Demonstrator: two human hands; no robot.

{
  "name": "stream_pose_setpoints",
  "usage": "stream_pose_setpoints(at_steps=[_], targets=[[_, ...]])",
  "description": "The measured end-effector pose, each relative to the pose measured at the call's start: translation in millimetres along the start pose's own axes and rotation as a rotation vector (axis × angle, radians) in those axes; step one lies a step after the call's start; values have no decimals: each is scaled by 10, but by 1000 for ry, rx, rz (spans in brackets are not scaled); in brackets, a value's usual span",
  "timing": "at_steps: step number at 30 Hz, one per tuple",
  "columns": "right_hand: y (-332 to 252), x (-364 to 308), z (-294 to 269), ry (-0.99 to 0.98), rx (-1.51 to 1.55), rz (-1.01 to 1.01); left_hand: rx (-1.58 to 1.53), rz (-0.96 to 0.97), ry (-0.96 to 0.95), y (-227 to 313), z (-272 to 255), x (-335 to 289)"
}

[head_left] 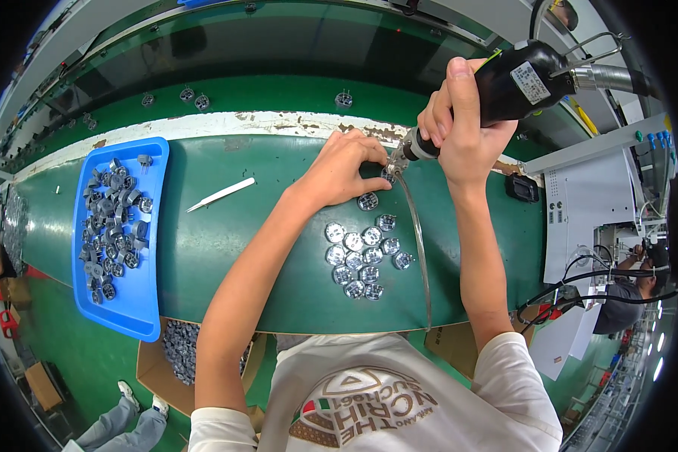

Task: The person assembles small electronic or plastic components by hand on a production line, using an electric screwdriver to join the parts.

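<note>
My right hand (463,132) is wrapped around a black electric screwdriver (516,84), its tip angled down and left. That tip meets a small round part (388,174) on the green bench, which my left hand (341,172) pinches between thumb and fingers. The tip and my fingers partly hide this part. Just below my left thumb lies one loose round part (368,201). Closer to me sits a cluster of similar round grey parts with shiny faces (354,241). From the screwdriver's nose a clear tube (418,241) hangs across the bench to its front edge.
A blue tray (155,248) of grey parts stands at the left, white tweezers (222,193) beside it. Beyond the worn white ledge (279,122), a green strip carries several scattered parts (202,102). Below the bench is a carton (149,373) of parts. Black cables (580,297) loop at right.
</note>
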State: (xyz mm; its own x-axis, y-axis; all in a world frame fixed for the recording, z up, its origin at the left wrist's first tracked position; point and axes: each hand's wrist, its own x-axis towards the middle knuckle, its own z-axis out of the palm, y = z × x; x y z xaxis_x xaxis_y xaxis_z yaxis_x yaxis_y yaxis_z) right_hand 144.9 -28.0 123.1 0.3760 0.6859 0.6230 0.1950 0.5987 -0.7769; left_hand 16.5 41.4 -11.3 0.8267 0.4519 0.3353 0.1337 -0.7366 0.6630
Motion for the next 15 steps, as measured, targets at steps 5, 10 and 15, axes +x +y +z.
stream_pose_setpoints(at_steps=[5,10,15], targets=[[-91,-46,19,-6,8,6,20,27,48,11,-11,-6],[-455,28,-150,55,193,-48,-40,-8,106,52,14,-4],[-331,-19,-69,61,38,-1,0,-13,115,31,-4,-21]])
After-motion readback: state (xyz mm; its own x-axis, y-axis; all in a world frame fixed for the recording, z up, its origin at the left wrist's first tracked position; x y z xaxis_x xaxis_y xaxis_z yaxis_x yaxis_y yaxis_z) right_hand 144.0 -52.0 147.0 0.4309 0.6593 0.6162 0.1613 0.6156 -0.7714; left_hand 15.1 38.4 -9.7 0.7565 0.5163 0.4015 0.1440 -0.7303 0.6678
